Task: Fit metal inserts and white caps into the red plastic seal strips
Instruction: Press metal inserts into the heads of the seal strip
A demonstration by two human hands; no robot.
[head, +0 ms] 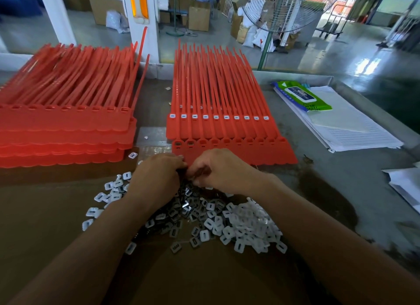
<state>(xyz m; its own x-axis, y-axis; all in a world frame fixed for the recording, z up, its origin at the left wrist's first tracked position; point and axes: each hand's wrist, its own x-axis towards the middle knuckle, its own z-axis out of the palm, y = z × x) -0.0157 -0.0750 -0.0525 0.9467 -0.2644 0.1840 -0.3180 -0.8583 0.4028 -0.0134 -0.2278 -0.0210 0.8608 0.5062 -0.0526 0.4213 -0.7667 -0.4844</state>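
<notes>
Now left hand (159, 179) and right hand (218, 170) meet at frame centre, fingers curled over metal inserts (185, 205) (pinched item hidden, cannot tell). Open sockets of red seal strips (238, 154) just above; seat inserts square before white caps (250, 222).

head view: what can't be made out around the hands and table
Head view: what the left hand and right hand hold, if anything; their backs hide the fingertips.
Head view: stack of red plastic seal strips, cut off by the left edge.
Head view: green wipes pack, label print too small.
</notes>
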